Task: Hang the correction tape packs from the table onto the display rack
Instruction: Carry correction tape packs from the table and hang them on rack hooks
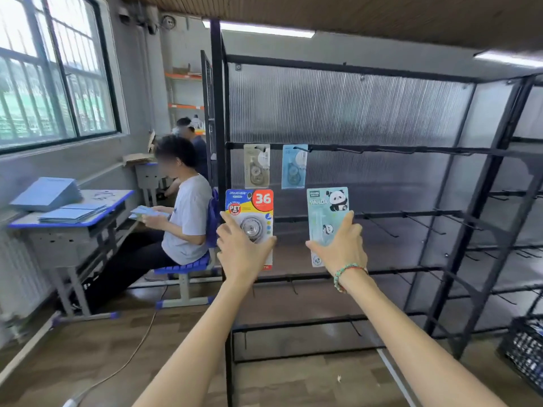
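My left hand (242,251) grips a blue, yellow and red correction tape pack (252,210) marked "36", held upright in front of the black display rack (219,113). My right hand (340,248) grips a pale green panda correction tape pack (324,207), also upright. Both packs are held below the rack's middle rail (382,148). Two packs hang from hooks on that rail: a beige pack (257,165) and a light blue pack (294,167), side by side at its left end.
Empty hooks (417,221) stick out along the lower rails to the right. A person in a white shirt (188,215) sits on a blue chair left of the rack, beside a desk (73,212) with blue booklets. A dark crate (526,348) stands at bottom right.
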Available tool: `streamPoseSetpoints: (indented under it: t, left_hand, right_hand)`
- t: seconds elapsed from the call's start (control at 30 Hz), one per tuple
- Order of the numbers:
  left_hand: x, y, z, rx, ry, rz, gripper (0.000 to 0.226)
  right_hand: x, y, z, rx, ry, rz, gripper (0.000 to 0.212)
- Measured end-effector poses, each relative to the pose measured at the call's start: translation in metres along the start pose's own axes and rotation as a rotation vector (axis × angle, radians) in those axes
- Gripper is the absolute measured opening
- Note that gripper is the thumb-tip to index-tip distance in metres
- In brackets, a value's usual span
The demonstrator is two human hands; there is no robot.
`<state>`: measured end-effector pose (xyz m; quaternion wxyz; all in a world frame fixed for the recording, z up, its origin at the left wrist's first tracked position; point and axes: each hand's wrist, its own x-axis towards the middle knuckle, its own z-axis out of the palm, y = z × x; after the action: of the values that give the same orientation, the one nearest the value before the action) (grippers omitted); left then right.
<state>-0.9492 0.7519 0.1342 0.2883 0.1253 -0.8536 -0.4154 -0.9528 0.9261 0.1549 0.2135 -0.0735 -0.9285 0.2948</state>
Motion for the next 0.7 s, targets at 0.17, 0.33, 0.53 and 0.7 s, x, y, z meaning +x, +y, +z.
streamPoseSetpoints:
  t: [0.17,0.33,0.53,0.7]
  left_hand:
    - [0.066,0.026,0.031,-0.023,0.046,0.063,0.122]
    - [0.111,0.043,0.055,-0.033,0.057,0.102,0.122]
    - [0.143,0.05,0.074,-0.039,0.101,0.1,0.122]
    - [0.153,0.048,0.085,-0.02,0.143,0.103,0.123]
  right_hand:
    - [0.077,-0.018,0.004,-0.015,0.045,-0.082,0.113]
    - [0.129,-0.028,0.013,-0.012,0.074,-0.116,0.114]
    - [0.173,-0.03,0.025,0.016,0.069,-0.131,0.112]
    - [0.193,-0.027,0.032,0.017,0.036,-0.162,0.112]
